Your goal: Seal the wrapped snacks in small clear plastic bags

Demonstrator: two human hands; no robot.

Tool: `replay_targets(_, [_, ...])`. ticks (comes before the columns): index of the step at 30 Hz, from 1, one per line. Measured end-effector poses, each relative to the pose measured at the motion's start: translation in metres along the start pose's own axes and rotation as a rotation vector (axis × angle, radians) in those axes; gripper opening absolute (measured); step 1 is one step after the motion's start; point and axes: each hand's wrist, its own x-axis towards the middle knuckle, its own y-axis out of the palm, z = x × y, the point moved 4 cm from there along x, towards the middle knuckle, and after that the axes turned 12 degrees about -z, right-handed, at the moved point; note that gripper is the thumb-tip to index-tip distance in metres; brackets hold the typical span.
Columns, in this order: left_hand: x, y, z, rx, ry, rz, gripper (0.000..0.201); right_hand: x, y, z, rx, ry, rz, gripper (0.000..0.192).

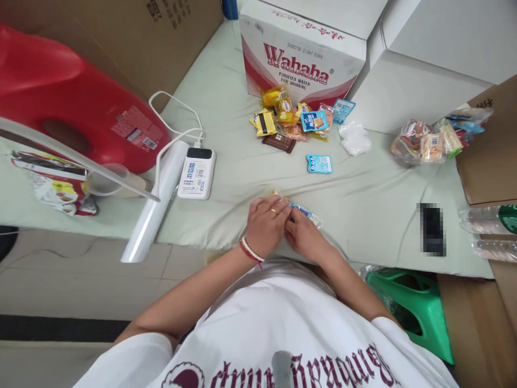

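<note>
Both hands meet close together at the table's near edge. My left hand, with a ring and a bracelet, is closed over a small bundle and hides most of it. Fingers curled, my right hand grips the same bundle from the other side. What shows of it is a clear plastic bag with a blue snack packet and a bit of yellow. Just beyond lies a single blue snack packet. Farther back is a pile of mixed snack packets, next to crumpled clear plastic bags.
A Wahaha carton stands behind the pile. Filled snack bags lie at right, near a blurred dark object and plastic bottles. At left are a power bank, plastic roll and red jug.
</note>
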Motion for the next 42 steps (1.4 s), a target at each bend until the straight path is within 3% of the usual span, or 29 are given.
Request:
replay_targets(4, [-0.015, 0.009, -0.006, 0.015, 0.016, 0.147, 0.042, -0.015, -0.019, -0.012, 0.195, -0.027, -0.044, 0.033])
replay_targets(6, [-0.021, 0.011, -0.005, 0.030, 0.013, 0.182, 0.044, -0.027, -0.032, -0.030, 0.165, 0.141, -0.222, 0.035])
replay_targets(9, [-0.028, 0.014, -0.006, 0.051, 0.027, 0.172, 0.042, -0.050, -0.046, -0.053, -0.119, 0.398, -0.503, 0.041])
replay_targets(12, [-0.032, 0.017, -0.008, 0.076, 0.043, 0.120, 0.042, -0.061, -0.042, -0.052, -0.229, 0.380, -0.488, 0.024])
replay_targets(15, [-0.035, 0.019, -0.009, 0.079, 0.083, 0.093, 0.044, -0.061, -0.046, -0.040, -0.122, 0.400, -0.513, 0.014])
replay_targets(19, [-0.039, 0.023, -0.012, 0.078, 0.134, 0.103, 0.051, -0.033, -0.054, -0.017, -0.047, 0.454, -0.466, 0.019])
replay_targets(23, [-0.037, 0.028, -0.007, -0.013, 0.125, 0.126, 0.050, 0.021, -0.043, 0.008, -0.164, 0.269, -0.311, 0.020])
replay_targets(26, [-0.035, 0.025, 0.011, -0.240, 0.072, 0.105, 0.054, 0.053, -0.030, 0.015, -0.129, 0.189, -0.306, 0.019])
replay_targets(30, [-0.036, 0.010, 0.039, -0.695, -0.095, -0.066, 0.055, 0.073, -0.014, 0.020, -0.065, 0.129, -0.305, 0.021])
replay_targets(35, [-0.040, 0.003, 0.053, -1.032, -0.603, -0.386, 0.030, 0.079, -0.007, 0.032, -0.123, 0.040, -0.167, 0.032])
replay_targets(37, [-0.039, -0.003, 0.057, -1.016, -0.758, -0.547, 0.029, 0.074, -0.007, 0.035, -0.220, 0.006, -0.110, 0.034])
replay_targets(39, [-0.038, -0.010, 0.063, -0.917, -0.860, -0.648, 0.027, 0.067, -0.006, 0.037, -0.338, -0.009, -0.063, 0.049])
replay_targets(42, [-0.032, -0.019, 0.068, -0.726, -0.914, -0.551, 0.016, 0.058, 0.001, 0.039, -0.473, -0.002, -0.034, 0.074])
